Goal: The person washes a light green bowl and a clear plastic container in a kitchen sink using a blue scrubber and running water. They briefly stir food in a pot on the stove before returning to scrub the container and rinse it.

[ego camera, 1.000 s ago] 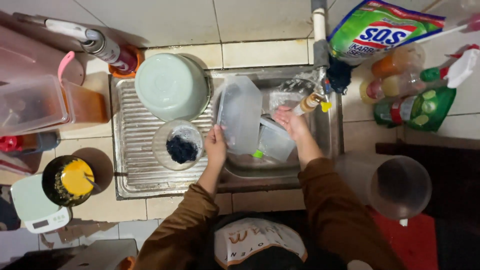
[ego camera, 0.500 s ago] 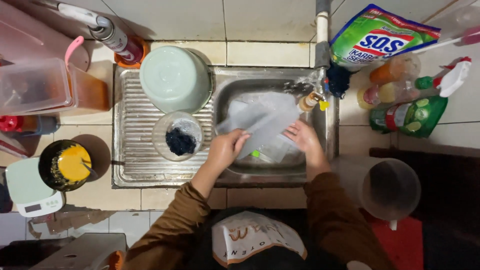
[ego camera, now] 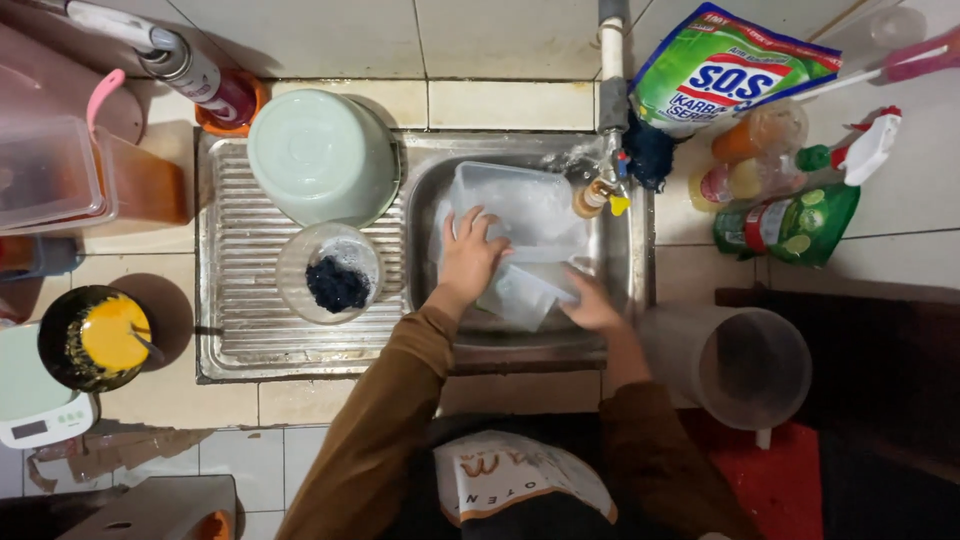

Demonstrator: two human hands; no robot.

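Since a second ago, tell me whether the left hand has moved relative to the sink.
Yes. The left hand moved from the sink's left rim, near the drainboard, rightward into the basin, onto the clear plastic container.

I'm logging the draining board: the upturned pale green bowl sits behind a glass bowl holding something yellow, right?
Not quite. The head view shows the pale green bowl upturned behind the glass bowl, but its contents are dark blue-black. The yellow stuff is in the dark bowl on the counter.

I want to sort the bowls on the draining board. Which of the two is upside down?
The pale green bowl at the back is upside down, showing its flat base. The glass bowl in front stands upright and holds something dark.
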